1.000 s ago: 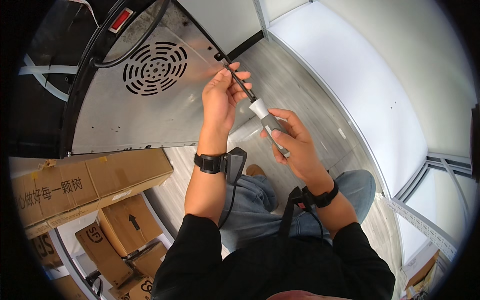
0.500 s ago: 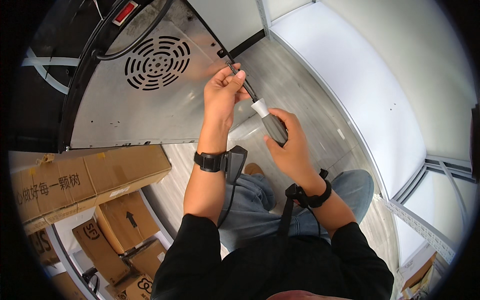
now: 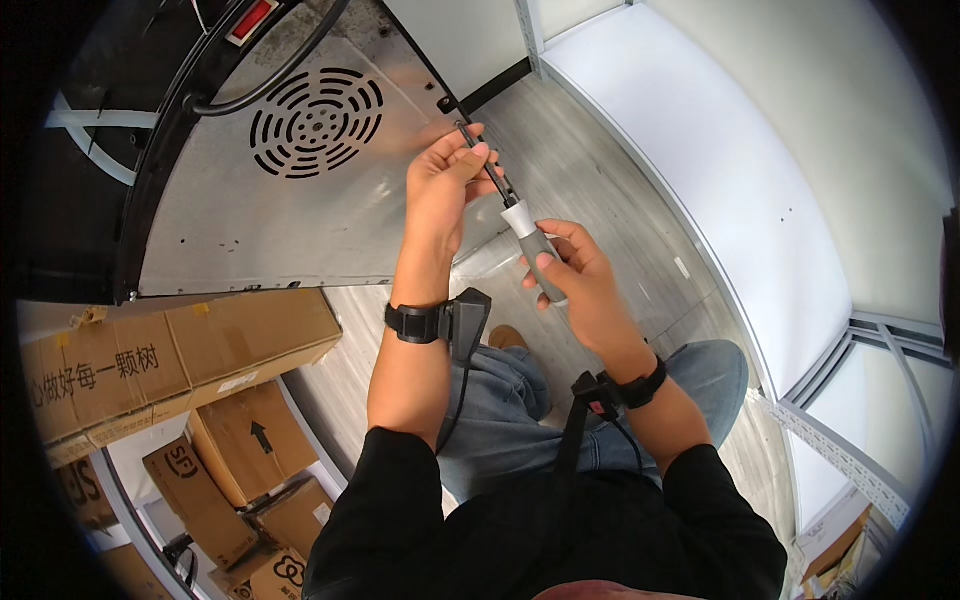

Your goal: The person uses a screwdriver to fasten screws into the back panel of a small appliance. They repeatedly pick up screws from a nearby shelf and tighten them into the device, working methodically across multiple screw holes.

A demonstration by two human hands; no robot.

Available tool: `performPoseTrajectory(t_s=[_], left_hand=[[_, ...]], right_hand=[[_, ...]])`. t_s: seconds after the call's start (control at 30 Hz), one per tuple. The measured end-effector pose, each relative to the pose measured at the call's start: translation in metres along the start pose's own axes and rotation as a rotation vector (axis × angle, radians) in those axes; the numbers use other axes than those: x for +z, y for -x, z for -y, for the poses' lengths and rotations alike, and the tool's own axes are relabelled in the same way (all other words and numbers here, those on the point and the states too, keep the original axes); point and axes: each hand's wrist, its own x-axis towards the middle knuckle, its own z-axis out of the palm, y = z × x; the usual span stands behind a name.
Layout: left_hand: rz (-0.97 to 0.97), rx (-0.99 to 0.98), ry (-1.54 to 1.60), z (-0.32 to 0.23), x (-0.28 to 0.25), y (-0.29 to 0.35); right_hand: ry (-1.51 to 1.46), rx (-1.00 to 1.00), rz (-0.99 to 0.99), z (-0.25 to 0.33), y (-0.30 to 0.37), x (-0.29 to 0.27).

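1. Grey and white, our screwdriver (image 3: 520,219) slants along the right edge of the metal panel (image 3: 300,228), its tip close to that edge.
2. We judge the work under way, unfinished: the tool is lined up, and the panel stands beside the black casing (image 3: 75,215). Whether the tip is seated, and how much remains, we cannot tell.
3. Our left hand (image 3: 442,178) reaches farther forward, thumb and fingers pinching the shaft.
4. Our right hand (image 3: 578,275) sits lower, fingers curled around the handle.
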Motion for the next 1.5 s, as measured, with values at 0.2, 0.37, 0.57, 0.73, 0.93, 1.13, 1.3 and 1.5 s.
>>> performPoseTrajectory(t_s=[0.2, 0.37, 0.57, 0.73, 0.93, 1.13, 1.3, 1.5], left_hand=[[-0.032, 0.066, -0.156, 0.005, -0.002, -0.001], [0.009, 0.052, -0.120, 0.006, -0.008, -0.004], [0.032, 0.003, -0.037, 0.003, -0.009, -0.003], [0.006, 0.018, -0.081, -0.003, -0.002, 0.001], [-0.039, 0.083, -0.213, 0.006, -0.005, -0.003], [-0.037, 0.057, -0.137, 0.002, -0.003, -0.002], [-0.037, 0.022, -0.079, 0.000, -0.002, -0.002], [-0.022, 0.017, -0.091, 0.001, -0.002, 0.001]], right_hand=[[0.450, -0.346, -0.111, -0.016, -0.008, -0.003], [-0.008, 0.045, 0.062, 0.001, -0.005, -0.003], [-0.340, 0.190, 0.169, 0.003, -0.005, -0.007], [0.058, -0.072, -0.014, -0.014, -0.009, -0.002], [0.166, -0.108, 0.002, -0.016, -0.010, -0.001], [-0.310, 0.158, 0.247, -0.006, -0.010, -0.012], [-0.265, 0.117, 0.163, -0.011, -0.011, -0.016], [-0.275, 0.093, 0.158, -0.014, -0.009, -0.017]])
